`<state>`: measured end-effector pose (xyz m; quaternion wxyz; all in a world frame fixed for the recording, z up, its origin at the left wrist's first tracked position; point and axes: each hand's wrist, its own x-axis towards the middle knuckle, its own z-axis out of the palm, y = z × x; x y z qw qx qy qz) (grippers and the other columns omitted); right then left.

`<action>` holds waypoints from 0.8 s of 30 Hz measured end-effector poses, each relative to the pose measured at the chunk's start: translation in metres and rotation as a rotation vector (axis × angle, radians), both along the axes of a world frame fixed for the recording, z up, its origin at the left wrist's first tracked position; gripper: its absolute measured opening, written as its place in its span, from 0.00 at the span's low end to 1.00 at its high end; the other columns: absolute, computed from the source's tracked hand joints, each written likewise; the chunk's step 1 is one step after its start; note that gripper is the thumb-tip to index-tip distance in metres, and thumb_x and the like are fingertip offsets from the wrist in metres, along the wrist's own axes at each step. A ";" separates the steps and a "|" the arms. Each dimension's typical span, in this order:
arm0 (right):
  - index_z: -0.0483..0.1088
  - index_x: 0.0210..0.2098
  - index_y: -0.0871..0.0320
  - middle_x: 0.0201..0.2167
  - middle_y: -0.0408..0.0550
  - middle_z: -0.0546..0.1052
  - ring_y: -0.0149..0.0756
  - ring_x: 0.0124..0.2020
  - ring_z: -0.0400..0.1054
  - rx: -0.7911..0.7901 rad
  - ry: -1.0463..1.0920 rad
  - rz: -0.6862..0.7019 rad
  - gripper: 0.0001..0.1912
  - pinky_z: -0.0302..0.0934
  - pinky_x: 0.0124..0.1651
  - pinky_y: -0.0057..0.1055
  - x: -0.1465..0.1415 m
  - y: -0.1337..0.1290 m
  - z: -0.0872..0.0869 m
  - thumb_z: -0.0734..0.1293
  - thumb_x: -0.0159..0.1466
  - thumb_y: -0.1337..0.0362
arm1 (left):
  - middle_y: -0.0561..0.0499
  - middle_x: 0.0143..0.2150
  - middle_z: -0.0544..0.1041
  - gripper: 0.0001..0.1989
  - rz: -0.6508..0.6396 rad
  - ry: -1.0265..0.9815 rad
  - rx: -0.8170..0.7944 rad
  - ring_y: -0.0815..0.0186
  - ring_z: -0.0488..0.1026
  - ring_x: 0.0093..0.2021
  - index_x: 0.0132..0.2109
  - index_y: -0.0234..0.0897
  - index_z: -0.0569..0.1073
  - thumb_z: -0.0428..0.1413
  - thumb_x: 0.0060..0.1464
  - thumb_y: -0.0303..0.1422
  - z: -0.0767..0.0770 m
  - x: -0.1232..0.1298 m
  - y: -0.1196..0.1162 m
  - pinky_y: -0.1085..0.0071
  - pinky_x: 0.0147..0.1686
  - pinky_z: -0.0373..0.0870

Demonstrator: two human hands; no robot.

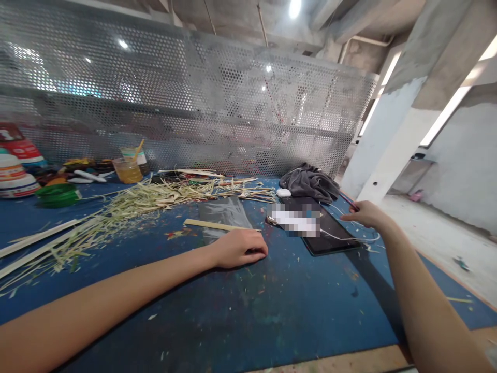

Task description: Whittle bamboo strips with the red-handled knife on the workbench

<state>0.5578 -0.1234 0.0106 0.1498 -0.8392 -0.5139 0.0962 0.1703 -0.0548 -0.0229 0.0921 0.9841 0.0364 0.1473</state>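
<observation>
My left hand rests on the blue tabletop with its fingers curled in. Nothing shows in its grasp. Just behind it lies a flat pale bamboo strip, partly across a dark, scuffed sheet. At the right, my right hand is raised near the table edge, pinching a thin dark-red stick that looks like a pen or pencil. Near that hand are a black tablet and a white cable. A phone, blurred out, lies over the tablet's left side.
Split bamboo shavings heap across the left and back. Behind stand a cup of amber liquid, a green tape roll and paint bottles. A grey cloth and white earbud case lie before the perforated metal screen.
</observation>
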 end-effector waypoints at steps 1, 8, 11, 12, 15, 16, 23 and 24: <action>0.55 0.20 0.56 0.14 0.32 0.56 0.25 0.16 0.52 0.023 -0.029 -0.024 0.20 0.48 0.22 0.25 0.000 0.002 -0.001 0.69 0.57 0.56 | 0.50 0.37 0.77 0.08 0.001 -0.009 0.013 0.67 0.72 0.38 0.39 0.37 0.74 0.50 0.61 0.31 0.000 0.000 0.000 0.74 0.39 0.64; 0.62 0.23 0.59 0.19 0.35 0.64 0.26 0.20 0.59 0.119 -0.167 -0.119 0.17 0.55 0.27 0.26 -0.008 0.014 -0.010 0.68 0.62 0.56 | 0.50 0.35 0.77 0.08 0.026 -0.052 0.094 0.67 0.71 0.37 0.38 0.37 0.74 0.50 0.61 0.31 -0.002 -0.002 -0.001 0.74 0.38 0.63; 0.61 0.22 0.58 0.18 0.36 0.64 0.29 0.22 0.60 0.194 -0.199 -0.118 0.16 0.53 0.27 0.26 -0.014 0.014 -0.014 0.69 0.59 0.57 | 0.49 0.35 0.76 0.10 0.096 -0.091 0.133 0.66 0.70 0.36 0.38 0.36 0.74 0.49 0.62 0.32 -0.001 -0.002 -0.005 0.71 0.38 0.63; 0.61 0.21 0.57 0.17 0.37 0.65 0.30 0.22 0.61 0.224 -0.208 -0.116 0.16 0.52 0.26 0.27 -0.016 0.015 -0.015 0.68 0.58 0.57 | 0.48 0.35 0.76 0.11 0.132 -0.110 0.145 0.65 0.70 0.37 0.38 0.36 0.74 0.48 0.62 0.32 0.000 -0.003 -0.006 0.70 0.38 0.63; 0.61 0.20 0.56 0.17 0.41 0.66 0.34 0.24 0.63 0.310 -0.231 -0.103 0.14 0.50 0.26 0.29 -0.025 0.016 -0.018 0.66 0.56 0.56 | 0.47 0.38 0.76 0.13 0.258 -0.169 0.159 0.62 0.69 0.39 0.39 0.36 0.74 0.46 0.63 0.34 0.005 -0.010 -0.004 0.67 0.41 0.62; 0.61 0.21 0.55 0.18 0.42 0.67 0.35 0.24 0.63 0.333 -0.237 -0.094 0.14 0.49 0.26 0.29 -0.028 0.016 -0.018 0.65 0.56 0.56 | 0.47 0.39 0.76 0.13 0.301 -0.185 0.156 0.62 0.68 0.40 0.40 0.36 0.74 0.46 0.64 0.34 0.007 -0.015 -0.001 0.66 0.42 0.62; 0.63 0.25 0.54 0.18 0.44 0.66 0.39 0.24 0.62 0.468 -0.283 -0.043 0.13 0.47 0.26 0.30 -0.054 0.021 -0.019 0.62 0.59 0.53 | 0.46 0.45 0.74 0.15 0.497 -0.137 0.041 0.59 0.68 0.46 0.45 0.38 0.76 0.50 0.61 0.41 0.006 -0.080 0.039 0.62 0.48 0.62; 0.63 0.26 0.54 0.18 0.44 0.65 0.39 0.24 0.61 0.483 -0.290 -0.037 0.13 0.47 0.27 0.30 -0.058 0.022 -0.020 0.61 0.59 0.52 | 0.46 0.45 0.74 0.14 0.498 -0.113 0.013 0.59 0.68 0.47 0.45 0.39 0.76 0.52 0.60 0.42 0.004 -0.087 0.044 0.62 0.49 0.62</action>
